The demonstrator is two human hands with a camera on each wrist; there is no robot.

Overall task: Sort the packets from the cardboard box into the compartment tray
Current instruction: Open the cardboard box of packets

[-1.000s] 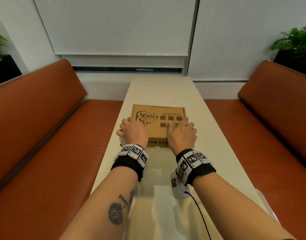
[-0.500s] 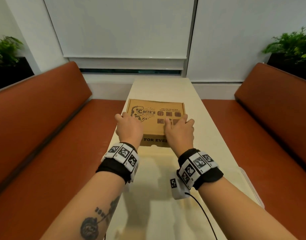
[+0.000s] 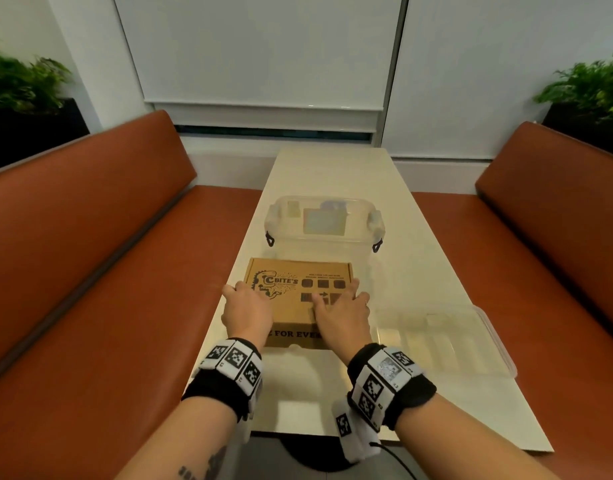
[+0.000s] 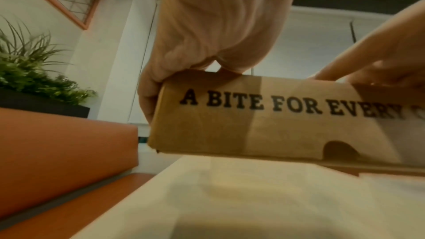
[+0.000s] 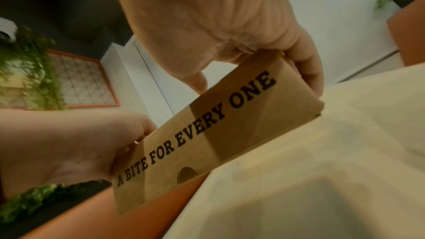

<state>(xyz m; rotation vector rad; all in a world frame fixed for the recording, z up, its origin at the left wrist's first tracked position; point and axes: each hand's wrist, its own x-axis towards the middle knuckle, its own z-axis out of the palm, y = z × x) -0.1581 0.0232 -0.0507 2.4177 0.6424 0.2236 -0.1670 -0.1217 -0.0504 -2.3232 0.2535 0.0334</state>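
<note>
Both hands clasp the closed cardboard box (image 3: 298, 299), left hand (image 3: 247, 311) curled round its left end, right hand (image 3: 345, 315) round its right end, long axis spanning between them, with the clear compartment tray (image 3: 471, 344) lying just right of the right hand on the worktop (image 3: 333, 168).

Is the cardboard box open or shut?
Shut: the cardboard box lid lies flat, front flap down, with the left hand and right hand gripping its sides.
</note>
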